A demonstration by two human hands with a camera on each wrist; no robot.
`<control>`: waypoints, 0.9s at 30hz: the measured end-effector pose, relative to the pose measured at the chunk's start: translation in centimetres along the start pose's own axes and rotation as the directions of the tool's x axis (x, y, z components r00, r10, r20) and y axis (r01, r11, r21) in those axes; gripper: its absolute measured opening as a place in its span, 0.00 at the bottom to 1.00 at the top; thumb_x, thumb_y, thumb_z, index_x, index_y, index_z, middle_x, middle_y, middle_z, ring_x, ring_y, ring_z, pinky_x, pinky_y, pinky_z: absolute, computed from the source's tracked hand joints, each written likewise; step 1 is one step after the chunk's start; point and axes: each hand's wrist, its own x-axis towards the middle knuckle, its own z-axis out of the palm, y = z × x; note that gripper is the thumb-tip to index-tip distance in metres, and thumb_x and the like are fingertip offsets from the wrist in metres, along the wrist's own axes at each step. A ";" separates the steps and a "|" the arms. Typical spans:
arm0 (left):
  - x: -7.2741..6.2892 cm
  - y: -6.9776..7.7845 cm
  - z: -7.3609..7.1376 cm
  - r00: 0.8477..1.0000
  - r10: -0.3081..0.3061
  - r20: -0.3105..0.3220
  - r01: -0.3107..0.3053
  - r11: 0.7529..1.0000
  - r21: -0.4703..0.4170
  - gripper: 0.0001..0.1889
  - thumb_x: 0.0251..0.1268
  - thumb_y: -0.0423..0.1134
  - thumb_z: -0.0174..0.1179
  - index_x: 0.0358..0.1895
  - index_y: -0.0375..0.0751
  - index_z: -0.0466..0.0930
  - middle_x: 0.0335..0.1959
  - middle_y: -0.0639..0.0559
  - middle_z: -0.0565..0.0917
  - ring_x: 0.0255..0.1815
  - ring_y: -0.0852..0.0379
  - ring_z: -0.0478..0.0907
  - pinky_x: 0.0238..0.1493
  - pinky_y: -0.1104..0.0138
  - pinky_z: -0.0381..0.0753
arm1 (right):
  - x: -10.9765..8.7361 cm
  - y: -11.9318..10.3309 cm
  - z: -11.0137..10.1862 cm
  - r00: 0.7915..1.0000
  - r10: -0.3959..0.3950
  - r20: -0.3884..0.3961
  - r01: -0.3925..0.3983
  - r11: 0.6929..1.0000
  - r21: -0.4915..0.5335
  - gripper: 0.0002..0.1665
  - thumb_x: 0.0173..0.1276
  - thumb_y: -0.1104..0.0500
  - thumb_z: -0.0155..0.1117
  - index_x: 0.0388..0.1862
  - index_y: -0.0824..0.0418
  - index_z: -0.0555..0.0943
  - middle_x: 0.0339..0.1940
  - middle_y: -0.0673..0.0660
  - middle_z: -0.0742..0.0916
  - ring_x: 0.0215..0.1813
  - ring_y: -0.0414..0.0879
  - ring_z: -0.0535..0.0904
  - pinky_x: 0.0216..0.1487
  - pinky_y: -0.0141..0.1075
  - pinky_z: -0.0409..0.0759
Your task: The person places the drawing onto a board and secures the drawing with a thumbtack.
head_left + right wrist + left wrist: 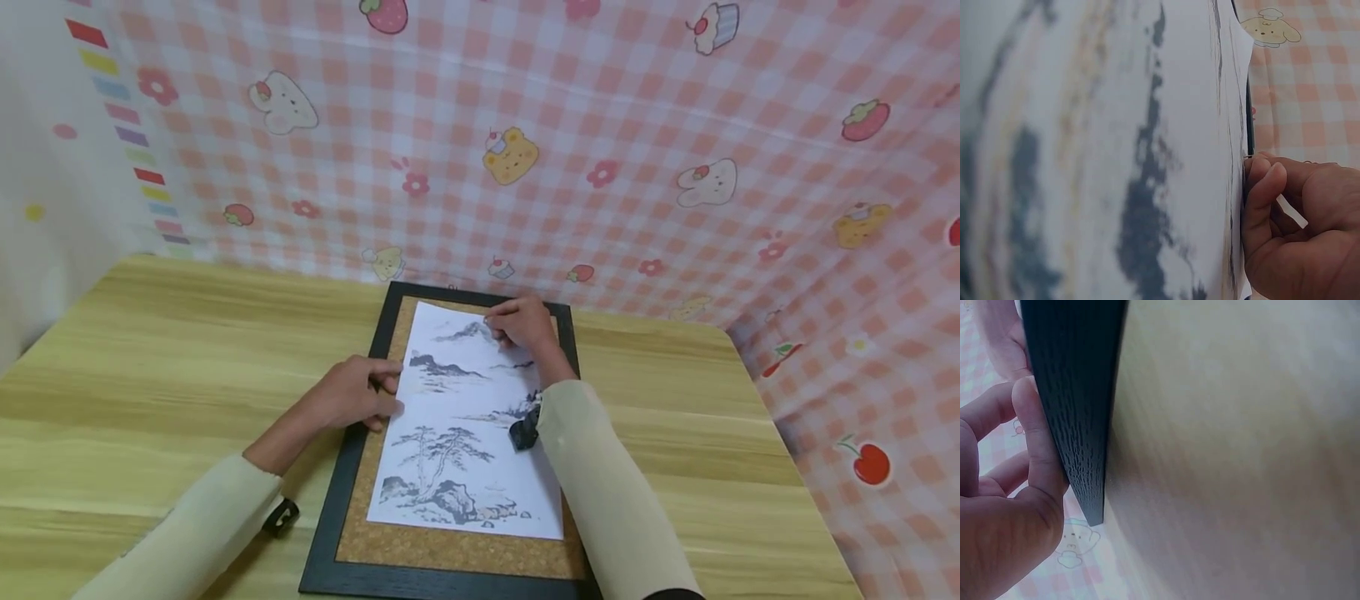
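A white sheet of paper [450, 400] with an ink landscape of mountains, pines and rocks lies on a cork board [457, 554] with a black frame [330, 542]. Near the paper's upper edge, my right hand [525, 323] pinches a small thing with thumb and fingers. A thin pin [1248, 156] shows at those fingertips in the right wrist view; its head is hidden. My left hand [348, 392] rests at the paper's left edge, thumb and forefinger spread apart and touching it. In the left wrist view, that hand is beside the black frame's side.
The board lies on a wood-grain table [187, 375], its far end close to a pink checked cloth [450, 167] hung behind. More patterned cloth [900, 375] hangs along the right side. Black straps with small devices [523, 429] sit at both wrists.
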 end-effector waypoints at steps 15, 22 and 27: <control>0.0 -0.2 -0.2 1.000 0.002 0.006 -0.002 1.000 -0.017 0.33 0.63 0.25 0.64 0.72 0.23 0.66 0.45 0.38 0.79 0.25 0.55 0.82 0.32 0.61 0.88 | -0.2 0.2 0.3 1.000 0.018 -0.003 -0.017 0.992 0.123 0.09 0.71 0.61 0.69 0.45 0.65 0.90 0.30 0.60 0.87 0.25 0.45 0.81 0.30 0.37 0.86; -0.1 -0.2 -0.3 1.000 0.004 0.019 -0.003 1.000 -0.021 0.34 0.64 0.26 0.65 0.72 0.23 0.65 0.46 0.38 0.78 0.26 0.55 0.82 0.32 0.61 0.88 | -0.1 0.3 0.3 0.999 0.039 -0.004 -0.038 0.987 0.153 0.10 0.71 0.61 0.69 0.46 0.65 0.89 0.33 0.60 0.88 0.27 0.44 0.84 0.33 0.37 0.88; -0.1 -0.2 -0.3 1.000 0.001 0.018 0.000 1.000 -0.027 0.34 0.64 0.26 0.65 0.73 0.23 0.64 0.47 0.37 0.78 0.25 0.55 0.82 0.32 0.62 0.88 | -0.1 0.3 0.4 0.999 0.039 -0.003 -0.038 0.988 0.152 0.10 0.71 0.61 0.69 0.46 0.65 0.89 0.33 0.60 0.88 0.28 0.44 0.84 0.33 0.36 0.88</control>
